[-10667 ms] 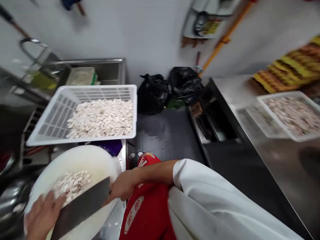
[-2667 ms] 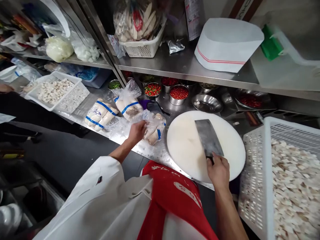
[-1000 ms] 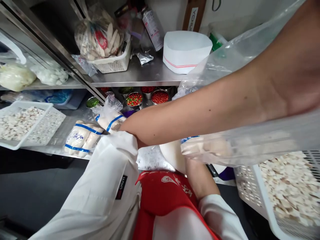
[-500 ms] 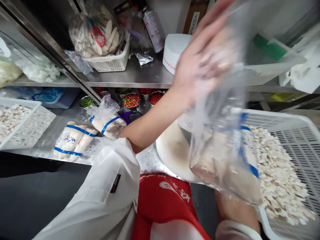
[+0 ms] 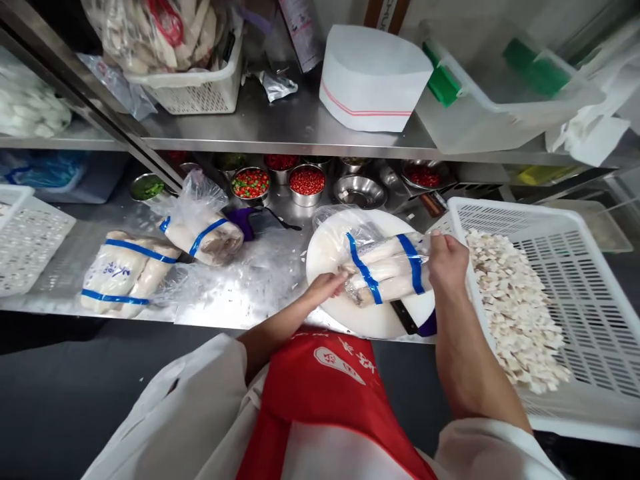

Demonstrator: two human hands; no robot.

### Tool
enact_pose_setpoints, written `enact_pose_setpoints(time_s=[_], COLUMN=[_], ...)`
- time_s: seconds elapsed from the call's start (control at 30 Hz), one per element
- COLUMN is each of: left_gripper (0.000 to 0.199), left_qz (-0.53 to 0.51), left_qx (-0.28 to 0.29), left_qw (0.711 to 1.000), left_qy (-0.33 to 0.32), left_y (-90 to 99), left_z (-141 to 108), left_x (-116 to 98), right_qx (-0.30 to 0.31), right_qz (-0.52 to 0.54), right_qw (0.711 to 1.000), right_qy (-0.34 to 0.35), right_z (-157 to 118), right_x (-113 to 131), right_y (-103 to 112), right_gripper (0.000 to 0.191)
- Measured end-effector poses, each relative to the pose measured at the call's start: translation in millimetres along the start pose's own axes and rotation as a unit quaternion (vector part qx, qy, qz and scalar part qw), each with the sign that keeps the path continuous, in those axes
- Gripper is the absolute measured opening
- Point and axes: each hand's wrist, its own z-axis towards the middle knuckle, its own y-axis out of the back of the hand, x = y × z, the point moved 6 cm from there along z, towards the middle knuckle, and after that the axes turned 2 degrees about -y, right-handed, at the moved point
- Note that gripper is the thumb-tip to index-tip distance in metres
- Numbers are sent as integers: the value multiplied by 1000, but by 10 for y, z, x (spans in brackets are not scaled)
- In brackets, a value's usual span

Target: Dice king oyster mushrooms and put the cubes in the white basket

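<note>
A clear plastic bag of king oyster mushrooms (image 5: 390,261), banded with two strips of blue tape, is held lengthwise over a round white cutting board (image 5: 320,247). At its left end, my left hand (image 5: 326,288) pinches the bag with closed fingers. My right hand (image 5: 449,262) is closed in a fist around the plastic at the other end. From under the bag pokes a black knife handle (image 5: 404,317); its blade is mostly hidden. Loose clear plastic (image 5: 350,223) spreads over the back of the board.
Right of the board stands a white basket (image 5: 595,267) of chopped mushroom pieces (image 5: 520,320). Two more taped mushroom bags, one nearer (image 5: 127,273) and one farther (image 5: 203,233), lie at left. Behind are metal bowls of chopped chillies (image 5: 307,183), below a steel shelf (image 5: 280,143).
My left hand has come down from high at the right, bringing the mushroom bag onto the board area. My right hand, hidden before, now grips its right end.
</note>
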Motion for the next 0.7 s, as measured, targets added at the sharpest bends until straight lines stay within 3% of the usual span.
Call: enact_pose_setpoints(time_s=[0.07,0.17,0.33,0.47,0.5,0.57,0.67,0.7], left_gripper=[56,58,57,56,55,54,53,52], left_qz=[28,54,57,94,92,66,19,15], left_qx=[58,3,-54,-29,-17,-18,-37,-35], left_qw=[998,998,973,952,951,955,959,957], left_qy=[18,-37,-218,-291,-296,-288,-281,-289], left_y=[-228,-189,161,285,288,308,325,314], left_z=[-2,14,-83,-54,-34,16,98,124], left_x=[48,-146,-1033,-1746,-1858,-1990,-2066,-2091], right_qx=[-9,-14,-70,9,-3,-57,-5,-42], right_qz=[19,34,-64,-212,-218,-214,-233,-215], right_qw=[1000,999,995,975,973,971,967,970], right_qy=[6,6,25,66,77,91,104,106], right_z=[-16,-34,46,157,175,208,278,300], right_x=[153,320,432,537,586,693,786,809], right_y=[-8,69,466,518,536,585,529,606], right_gripper=[41,43,41,43,42,39,42,40])
